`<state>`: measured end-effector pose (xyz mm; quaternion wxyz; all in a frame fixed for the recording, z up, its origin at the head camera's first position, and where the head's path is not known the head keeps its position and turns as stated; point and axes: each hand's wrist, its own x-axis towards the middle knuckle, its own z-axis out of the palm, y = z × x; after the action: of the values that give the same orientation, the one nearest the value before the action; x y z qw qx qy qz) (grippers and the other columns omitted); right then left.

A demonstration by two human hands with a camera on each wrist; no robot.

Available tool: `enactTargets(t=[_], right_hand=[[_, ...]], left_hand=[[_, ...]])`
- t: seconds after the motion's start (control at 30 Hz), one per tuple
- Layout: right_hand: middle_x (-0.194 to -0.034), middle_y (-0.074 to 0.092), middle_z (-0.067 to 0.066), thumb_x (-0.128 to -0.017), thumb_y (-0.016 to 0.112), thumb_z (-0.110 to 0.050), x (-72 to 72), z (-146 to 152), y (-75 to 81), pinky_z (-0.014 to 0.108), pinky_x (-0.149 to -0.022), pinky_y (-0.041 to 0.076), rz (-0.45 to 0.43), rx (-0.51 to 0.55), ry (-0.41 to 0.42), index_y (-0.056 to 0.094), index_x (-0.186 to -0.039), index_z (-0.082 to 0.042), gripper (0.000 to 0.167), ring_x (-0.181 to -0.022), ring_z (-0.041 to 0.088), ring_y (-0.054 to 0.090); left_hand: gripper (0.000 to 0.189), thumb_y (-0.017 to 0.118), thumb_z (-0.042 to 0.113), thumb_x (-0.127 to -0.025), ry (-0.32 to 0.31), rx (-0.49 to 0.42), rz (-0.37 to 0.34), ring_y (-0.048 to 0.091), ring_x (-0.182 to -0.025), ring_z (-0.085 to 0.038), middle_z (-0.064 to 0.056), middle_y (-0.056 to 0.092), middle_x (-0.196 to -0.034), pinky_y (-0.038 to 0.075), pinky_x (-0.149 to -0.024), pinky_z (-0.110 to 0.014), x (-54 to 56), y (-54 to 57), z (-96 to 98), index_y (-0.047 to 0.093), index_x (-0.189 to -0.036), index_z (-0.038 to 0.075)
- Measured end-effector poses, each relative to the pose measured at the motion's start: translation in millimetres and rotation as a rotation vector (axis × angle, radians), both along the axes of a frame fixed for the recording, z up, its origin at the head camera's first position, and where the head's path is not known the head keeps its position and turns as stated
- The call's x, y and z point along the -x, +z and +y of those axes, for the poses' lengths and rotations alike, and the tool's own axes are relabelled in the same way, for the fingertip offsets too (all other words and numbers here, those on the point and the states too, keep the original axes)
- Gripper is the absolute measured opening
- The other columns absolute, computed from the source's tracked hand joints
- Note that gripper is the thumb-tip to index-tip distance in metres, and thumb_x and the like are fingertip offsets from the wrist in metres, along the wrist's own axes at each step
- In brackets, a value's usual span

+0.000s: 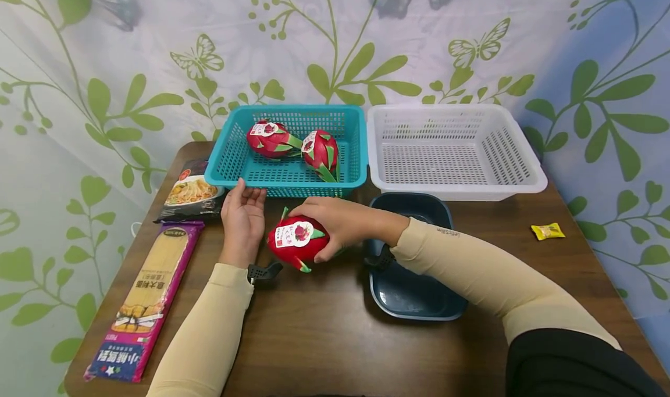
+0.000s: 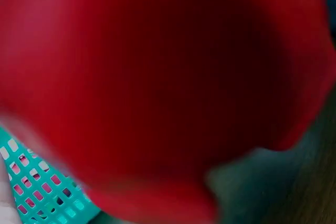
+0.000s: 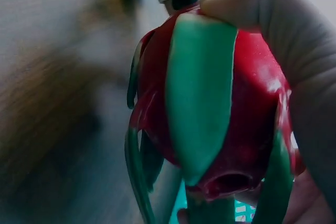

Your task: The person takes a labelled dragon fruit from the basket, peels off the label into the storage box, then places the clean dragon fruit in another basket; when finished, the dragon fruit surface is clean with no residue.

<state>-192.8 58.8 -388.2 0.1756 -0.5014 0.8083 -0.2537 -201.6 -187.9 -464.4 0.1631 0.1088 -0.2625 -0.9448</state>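
My right hand [image 1: 335, 225] grips a red dragon fruit [image 1: 303, 241] with green scales and a white label, over the table in front of the teal basket [image 1: 288, 184]. The right wrist view shows the thumb pressed on the skin of this dragon fruit [image 3: 252, 87], beside a broad green scale. My left hand [image 1: 244, 220] is palm up with relaxed fingers, its fingertips right at the basket's front rim. In the left wrist view the dragon fruit [image 2: 131, 87] fills most of the picture. Two more dragon fruits, one on the left [image 1: 269, 139] and one on the right [image 1: 320, 151], lie inside the basket.
A white basket [image 1: 460, 188] stands right of the teal one. The dark blue tub [image 1: 419, 295] sits partly under my right forearm. On the left lie a black noodle packet [image 1: 191, 193] and a long pasta packet [image 1: 152, 292]; a yellow wrapped snack [image 1: 547, 231] lies at right.
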Motion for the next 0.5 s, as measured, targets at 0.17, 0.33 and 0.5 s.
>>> enactTargets(t=[0.17, 0.33, 0.5], right_hand=[[-0.14, 0.054, 0.001, -0.077, 0.095, -0.038, 1.3, -4.9, -3.4, 0.025, -0.086, 0.056, 0.01, -0.053, 0.022, 0.047, -0.151, -0.014, 0.092, -0.127, 0.015, 0.047], [-0.141, 0.053, 0.0, -0.077, 0.096, -0.038, 7.8, -9.2, -4.4, 0.023, -0.087, 0.055, -0.003, -0.08, 0.055, 0.046, -0.151, -0.016, 0.092, -0.129, 0.013, 0.047], [-0.142, 0.052, 0.0, -0.078, 0.095, -0.038, 15.4, -12.6, -8.3, 0.023, -0.088, 0.054, -0.001, -0.073, 0.093, 0.046, -0.151, -0.015, 0.091, -0.129, 0.013, 0.046]], left_hand=[[0.022, 0.066, 0.016, -0.106, -0.021, 0.022, 0.005, 0.064, -0.082, -0.023, -0.013, 0.061, -0.091, 0.06, -0.088, -0.036, -0.1, 0.6, -2.1, 0.053, -0.113, 0.0], [0.025, 0.059, 0.017, -0.11, -0.068, 0.022, -0.005, 0.065, -0.086, -0.023, -0.013, 0.062, -0.097, 0.057, -0.095, -0.037, -0.2, 1.7, -4.4, 0.05, -0.126, -0.002], [0.05, 0.06, 0.02, -0.11, -0.101, 0.028, -0.011, 0.065, -0.09, -0.023, -0.014, 0.062, -0.102, 0.055, -0.099, -0.038, -1.6, 0.8, -5.8, 0.036, -0.145, -0.006]])
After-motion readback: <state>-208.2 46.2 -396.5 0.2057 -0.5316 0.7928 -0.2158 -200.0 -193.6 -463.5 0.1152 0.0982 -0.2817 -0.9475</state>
